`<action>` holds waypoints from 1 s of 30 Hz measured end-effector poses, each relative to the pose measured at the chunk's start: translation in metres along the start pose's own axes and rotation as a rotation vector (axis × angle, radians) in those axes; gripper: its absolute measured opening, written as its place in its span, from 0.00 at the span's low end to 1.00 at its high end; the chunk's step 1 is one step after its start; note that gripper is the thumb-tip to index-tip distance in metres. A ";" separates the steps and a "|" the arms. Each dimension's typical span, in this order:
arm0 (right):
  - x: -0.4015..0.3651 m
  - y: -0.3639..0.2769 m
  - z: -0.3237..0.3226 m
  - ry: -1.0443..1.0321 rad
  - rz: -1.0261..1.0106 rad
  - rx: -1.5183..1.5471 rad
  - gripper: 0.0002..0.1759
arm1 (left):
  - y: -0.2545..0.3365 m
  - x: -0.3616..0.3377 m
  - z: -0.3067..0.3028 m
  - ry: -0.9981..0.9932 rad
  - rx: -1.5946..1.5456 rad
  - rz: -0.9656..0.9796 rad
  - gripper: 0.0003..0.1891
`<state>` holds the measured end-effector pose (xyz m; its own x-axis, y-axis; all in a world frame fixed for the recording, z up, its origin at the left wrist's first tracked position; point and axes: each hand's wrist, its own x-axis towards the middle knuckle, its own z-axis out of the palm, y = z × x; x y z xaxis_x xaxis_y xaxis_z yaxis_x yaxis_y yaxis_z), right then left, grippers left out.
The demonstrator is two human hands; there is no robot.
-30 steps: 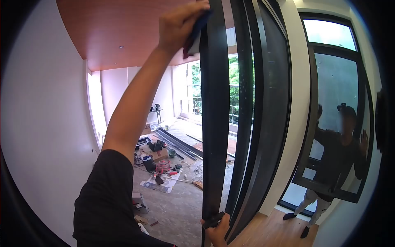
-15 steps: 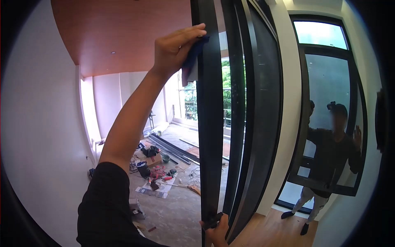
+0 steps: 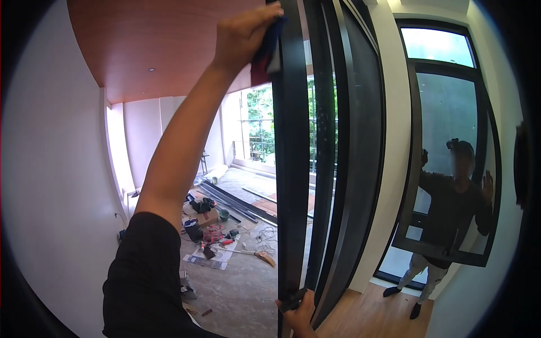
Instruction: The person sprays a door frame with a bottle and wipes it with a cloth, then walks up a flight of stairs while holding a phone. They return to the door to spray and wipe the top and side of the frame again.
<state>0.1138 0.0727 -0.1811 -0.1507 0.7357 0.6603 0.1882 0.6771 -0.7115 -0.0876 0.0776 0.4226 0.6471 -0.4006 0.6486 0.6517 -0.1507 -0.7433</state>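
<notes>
My left hand point(image 3: 241, 35) is raised high and presses a dark blue cloth point(image 3: 265, 46) against the edge of a tall black door frame point(image 3: 290, 169). The cloth sits between my fingers and the frame's upper part. Low down, my right hand point(image 3: 301, 316) grips the same frame edge at a small black fitting. The frame stands upright, with further black sliding panels point(image 3: 360, 158) just behind it to the right.
A white wall point(image 3: 56, 169) is close on the left. Beyond the frame, tools, boxes, a broom and long black profiles litter the concrete floor point(image 3: 217, 234). A person's figure with raised arms shows in the dark window glass point(image 3: 451, 208) at right, above a wooden floor point(image 3: 377, 315).
My left hand slid down the frame edge with the cloth, then back up to the top. My right hand kept its grip at the bottom.
</notes>
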 end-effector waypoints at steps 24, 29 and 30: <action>0.001 0.008 0.003 0.014 -0.053 -0.023 0.38 | 0.193 -0.119 0.002 0.160 -0.255 -0.930 0.19; -0.004 0.000 0.003 -0.017 0.108 0.000 0.39 | 0.224 -0.122 -0.001 0.436 -0.674 -1.297 0.11; -0.002 -0.001 0.002 -0.024 0.117 -0.027 0.39 | 0.212 -0.108 -0.004 0.360 -0.680 -1.403 0.08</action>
<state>0.1120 0.0706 -0.1827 -0.1496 0.8102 0.5668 0.2323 0.5860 -0.7763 -0.0207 0.0851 0.1947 -0.4709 0.2278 0.8523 0.2700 -0.8825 0.3850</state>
